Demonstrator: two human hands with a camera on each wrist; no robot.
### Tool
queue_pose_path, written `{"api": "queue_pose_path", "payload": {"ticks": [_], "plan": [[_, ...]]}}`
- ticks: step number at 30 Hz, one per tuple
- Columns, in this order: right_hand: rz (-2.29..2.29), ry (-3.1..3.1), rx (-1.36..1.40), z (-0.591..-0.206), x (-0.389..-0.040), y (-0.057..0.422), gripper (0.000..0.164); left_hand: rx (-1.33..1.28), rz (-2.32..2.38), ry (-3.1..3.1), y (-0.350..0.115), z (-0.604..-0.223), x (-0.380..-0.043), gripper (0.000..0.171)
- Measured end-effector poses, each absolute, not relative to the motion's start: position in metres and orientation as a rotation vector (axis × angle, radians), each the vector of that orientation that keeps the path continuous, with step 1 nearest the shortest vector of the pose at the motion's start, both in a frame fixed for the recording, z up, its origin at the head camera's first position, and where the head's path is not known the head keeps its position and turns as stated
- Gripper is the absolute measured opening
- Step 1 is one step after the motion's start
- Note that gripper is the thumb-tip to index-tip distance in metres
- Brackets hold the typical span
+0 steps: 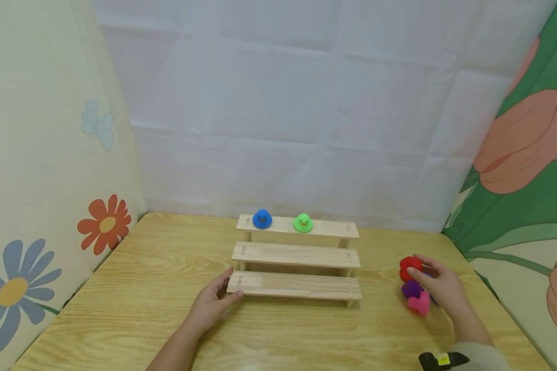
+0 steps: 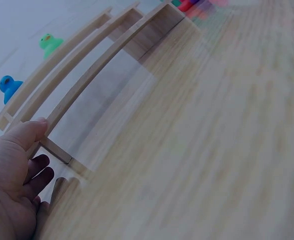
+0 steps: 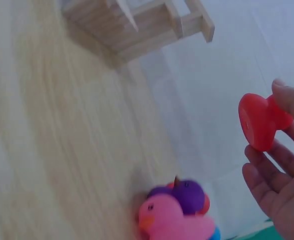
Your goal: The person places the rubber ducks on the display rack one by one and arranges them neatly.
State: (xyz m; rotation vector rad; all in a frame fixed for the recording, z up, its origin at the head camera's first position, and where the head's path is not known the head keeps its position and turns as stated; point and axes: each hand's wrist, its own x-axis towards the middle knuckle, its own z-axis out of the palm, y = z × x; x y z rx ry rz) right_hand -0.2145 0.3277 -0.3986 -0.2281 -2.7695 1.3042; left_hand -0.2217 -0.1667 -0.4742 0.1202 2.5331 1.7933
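Note:
At the left end of a three-step wooden rack [image 1: 297,284], my left hand [image 1: 213,304] grips the lowest shelf, thumb on its front edge. In the left wrist view the thumb lies against the wood, with the other fingers beneath. My right hand [image 1: 445,288] pinches a red rubber duck [image 3: 259,121] between thumb and fingers, its flat underside showing in the right wrist view. Below it sit a purple duck [image 1: 412,289] and a pink duck [image 1: 419,303], with bits of red and blue behind them. A blue duck [image 1: 262,219] and a green duck [image 1: 303,223] stand on the top shelf.
The rack stands on a wood-grain table [image 1: 134,288]. A white cloth [image 1: 278,103] hangs behind it. Flower-printed panels close off the left and right sides.

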Motion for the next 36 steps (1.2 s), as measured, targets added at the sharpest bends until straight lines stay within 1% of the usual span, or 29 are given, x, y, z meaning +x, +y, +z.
{"api": "queue_pose_path", "payload": {"ticks": [6,14,17,25,31,36], "plan": [[1.447,-2.734,-0.166,-0.39,-0.232,0.31,0.072,0.11,1.792,2.548,-0.166,-0.475,-0.222,0.076],[1.459,-2.747,-0.134,-0.376,-0.252,0.289,0.078,0.104,1.781,2.559,-0.166,-0.475,-0.221,0.076],[1.464,-2.727,-0.092,-0.372,-0.258,0.281,0.076,0.11,1.776,2.559,-0.167,-0.475,-0.221,0.077],[1.425,-2.688,0.032,-0.365,-0.275,0.262,0.064,0.116,1.767,2.557,-0.167,-0.475,-0.221,0.077],[1.457,-2.687,0.158,-0.363,-0.289,0.248,0.061,0.125,1.77,2.557,-0.167,-0.474,-0.221,0.077],[1.48,-2.702,0.21,-0.36,-0.297,0.237,0.059,0.131,1.78,2.556,-0.167,-0.474,-0.22,0.077]]}}
